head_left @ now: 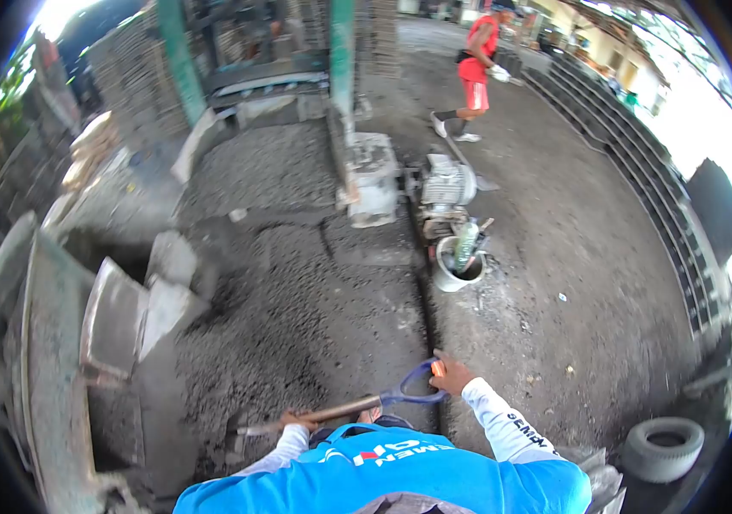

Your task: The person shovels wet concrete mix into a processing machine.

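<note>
A shovel (349, 408) with a wooden shaft and a blue D-shaped handle lies across the front of my body. At its top end, my right hand (453, 375) is closed around the grip. My left hand (299, 420) wraps the shaft lower down, near the blade end. That end points left, low over the dark ground, and the blade is hard to make out. Just ahead of the shovel spreads a heap of loose, dark grey, gritty material (272, 317).
A bucket (449, 278) holding a green bottle (466, 240) stands ahead right, beside an electric motor (448, 182). Green machine posts (343, 68) rise ahead. Curved metal pieces (53, 343) stand left. A tyre (662, 449) lies right. Another person (476, 64) walks beyond; dark blocks (631, 154) line the right.
</note>
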`<state>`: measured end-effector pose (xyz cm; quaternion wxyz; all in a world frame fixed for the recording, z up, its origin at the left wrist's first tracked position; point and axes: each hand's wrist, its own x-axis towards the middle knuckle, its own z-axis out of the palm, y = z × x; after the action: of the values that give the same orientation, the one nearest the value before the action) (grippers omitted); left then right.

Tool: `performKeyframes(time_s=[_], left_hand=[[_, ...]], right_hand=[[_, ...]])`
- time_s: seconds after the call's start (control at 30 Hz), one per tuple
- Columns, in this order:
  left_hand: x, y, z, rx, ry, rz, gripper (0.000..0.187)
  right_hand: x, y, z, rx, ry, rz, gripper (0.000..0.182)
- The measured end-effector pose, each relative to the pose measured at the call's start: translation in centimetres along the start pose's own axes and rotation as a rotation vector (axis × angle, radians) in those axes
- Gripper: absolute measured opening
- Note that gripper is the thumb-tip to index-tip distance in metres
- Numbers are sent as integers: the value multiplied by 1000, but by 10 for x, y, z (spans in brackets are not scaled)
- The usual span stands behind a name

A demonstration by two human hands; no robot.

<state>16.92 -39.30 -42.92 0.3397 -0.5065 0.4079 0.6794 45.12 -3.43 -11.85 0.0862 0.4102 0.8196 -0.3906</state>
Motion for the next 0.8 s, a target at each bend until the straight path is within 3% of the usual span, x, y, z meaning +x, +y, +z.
performKeyframes(time_s=[0.07,0.1,0.17,0.2,0.27,0.33,0.37,0.47,0.5,0.53,0.67,0.8], left_hand=[[-8,-18,9,94,-36,-23,24],[-15,-18,19,-9,-1,-138,24],[-25,-18,45,-27,87,-119,25],[-42,-18,64,-27,95,-16,27],[-39,-9,96,23,12,37,29],[-48,-6,118,66,-70,85,29],[-92,-9,149,86,-112,105,31],[-135,-13,204,214,-204,108,32],[-177,-21,219,290,-303,224,43],[-183,-20,233,297,-351,147,52],[-252,-26,293,297,-563,142,21],[-312,-21,340,413,-684,155,20]], right_hand=[[-10,42,4,34,-48,184,82],[-17,59,10,50,-9,207,80],[-25,80,24,77,60,249,78],[-30,78,21,137,70,293,74],[-46,69,18,256,72,373,68],[-42,101,36,366,73,436,58],[-40,116,46,415,66,464,54],[-45,151,72,867,71,579,36],[-50,156,80,907,107,581,30],[-56,156,83,943,139,578,24],[-68,148,92,1291,297,712,6],[-73,136,98,1495,348,764,12]])
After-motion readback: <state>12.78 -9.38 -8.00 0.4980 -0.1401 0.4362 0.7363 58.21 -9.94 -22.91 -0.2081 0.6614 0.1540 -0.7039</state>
